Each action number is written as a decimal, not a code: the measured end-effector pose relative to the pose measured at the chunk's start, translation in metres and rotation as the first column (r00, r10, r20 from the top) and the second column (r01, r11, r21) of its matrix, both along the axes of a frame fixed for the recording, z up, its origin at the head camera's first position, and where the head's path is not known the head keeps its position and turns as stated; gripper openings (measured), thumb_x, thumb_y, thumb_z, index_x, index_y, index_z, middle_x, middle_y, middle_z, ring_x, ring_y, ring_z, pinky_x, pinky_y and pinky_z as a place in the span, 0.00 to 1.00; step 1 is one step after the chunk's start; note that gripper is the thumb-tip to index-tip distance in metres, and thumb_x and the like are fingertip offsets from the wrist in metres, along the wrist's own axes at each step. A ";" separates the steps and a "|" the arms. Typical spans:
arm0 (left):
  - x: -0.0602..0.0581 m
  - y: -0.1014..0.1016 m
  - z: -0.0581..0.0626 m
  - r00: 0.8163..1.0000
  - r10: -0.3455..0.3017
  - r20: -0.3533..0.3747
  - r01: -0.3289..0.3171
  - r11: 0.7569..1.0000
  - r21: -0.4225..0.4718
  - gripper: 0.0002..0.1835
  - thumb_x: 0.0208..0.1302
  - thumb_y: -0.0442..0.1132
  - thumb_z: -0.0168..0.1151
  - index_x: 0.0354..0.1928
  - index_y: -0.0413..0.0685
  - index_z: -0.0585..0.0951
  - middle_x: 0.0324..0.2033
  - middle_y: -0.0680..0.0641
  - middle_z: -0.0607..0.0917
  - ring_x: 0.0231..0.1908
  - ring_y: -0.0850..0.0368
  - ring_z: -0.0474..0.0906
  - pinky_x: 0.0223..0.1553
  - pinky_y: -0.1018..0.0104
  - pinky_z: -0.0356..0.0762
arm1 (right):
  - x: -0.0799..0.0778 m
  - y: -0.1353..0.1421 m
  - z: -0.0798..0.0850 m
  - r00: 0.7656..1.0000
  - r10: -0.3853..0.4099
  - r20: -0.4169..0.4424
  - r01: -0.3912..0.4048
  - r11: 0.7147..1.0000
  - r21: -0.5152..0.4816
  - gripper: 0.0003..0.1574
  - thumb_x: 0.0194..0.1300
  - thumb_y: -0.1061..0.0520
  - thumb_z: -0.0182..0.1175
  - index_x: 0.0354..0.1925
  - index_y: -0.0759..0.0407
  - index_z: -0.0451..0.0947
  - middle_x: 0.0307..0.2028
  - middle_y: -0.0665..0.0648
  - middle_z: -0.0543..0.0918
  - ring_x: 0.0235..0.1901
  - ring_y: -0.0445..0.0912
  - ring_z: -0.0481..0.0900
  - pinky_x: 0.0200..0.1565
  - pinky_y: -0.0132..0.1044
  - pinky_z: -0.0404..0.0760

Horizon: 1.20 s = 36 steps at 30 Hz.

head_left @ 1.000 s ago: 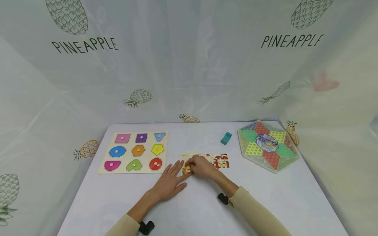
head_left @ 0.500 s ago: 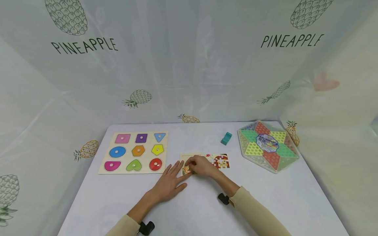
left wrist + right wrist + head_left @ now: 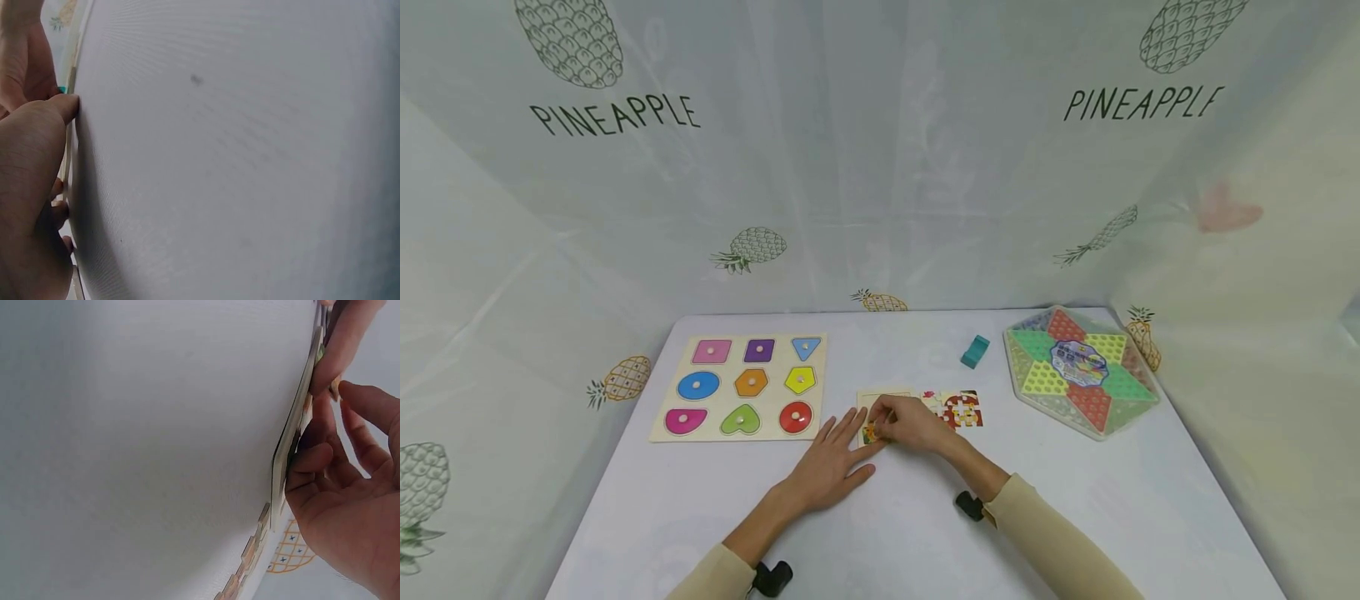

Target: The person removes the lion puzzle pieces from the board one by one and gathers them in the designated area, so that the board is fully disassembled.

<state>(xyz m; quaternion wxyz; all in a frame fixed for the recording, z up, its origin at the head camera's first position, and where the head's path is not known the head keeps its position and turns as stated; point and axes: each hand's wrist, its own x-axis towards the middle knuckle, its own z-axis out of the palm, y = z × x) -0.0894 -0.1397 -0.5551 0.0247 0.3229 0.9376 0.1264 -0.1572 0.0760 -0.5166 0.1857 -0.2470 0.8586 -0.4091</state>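
A small jigsaw frame (image 3: 883, 393) lies flat near the table's middle, with some colourful pieces (image 3: 869, 434) in its lower left corner. My left hand (image 3: 827, 472) rests at its left and front edge, fingers straight and spread. Over the frame is my right hand (image 3: 913, 423), its fingers bent down. In the right wrist view, its thumb and forefinger pinch a small puzzle piece (image 3: 335, 389), seen edge-on. The right hand hides much of the frame. Several red and brown puzzle pieces (image 3: 964, 409) lie interlocked just right of it.
A wooden shape board (image 3: 782, 367) with colourful knobbed shapes lies to the left. At the right back is a hexagonal Chinese checkers board (image 3: 1078, 367). A small teal block (image 3: 975, 352) sits behind the puzzle. Pineapple-print cloth stands behind the table.
The fingers of my right hand have shifted very slightly over the frame's left part. My left hand stays in place, and the other things on the table have not moved.
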 end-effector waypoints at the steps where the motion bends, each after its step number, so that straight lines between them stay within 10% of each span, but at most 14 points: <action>1: 0.000 0.000 0.000 1.000 -0.001 0.001 0.001 1.000 0.001 0.27 0.76 0.60 0.47 0.73 0.71 0.68 0.80 0.44 0.49 0.79 0.43 0.44 0.74 0.38 0.49 | 0.000 0.000 0.000 1.000 0.005 0.003 -0.005 1.000 -0.007 0.06 0.67 0.60 0.62 0.43 0.53 0.81 0.33 0.46 0.81 0.32 0.41 0.78 0.33 0.32 0.77; 19: 0.000 0.000 0.000 1.000 0.009 0.008 -0.009 1.000 0.010 0.24 0.76 0.60 0.47 0.70 0.70 0.73 0.80 0.45 0.49 0.79 0.44 0.43 0.74 0.38 0.48 | 0.003 -0.002 0.000 0.999 0.045 -0.007 -0.046 0.998 -0.053 0.04 0.67 0.59 0.64 0.39 0.52 0.79 0.32 0.46 0.81 0.30 0.40 0.78 0.31 0.31 0.76; 36: 0.001 0.000 0.002 0.999 -0.029 -0.041 0.031 0.999 0.034 0.26 0.76 0.58 0.49 0.73 0.71 0.68 0.78 0.39 0.54 0.77 0.39 0.49 0.71 0.35 0.53 | 0.012 0.035 0.020 0.996 -0.090 -0.023 0.088 0.993 -0.084 0.03 0.68 0.56 0.65 0.39 0.49 0.79 0.32 0.46 0.82 0.29 0.43 0.76 0.29 0.33 0.75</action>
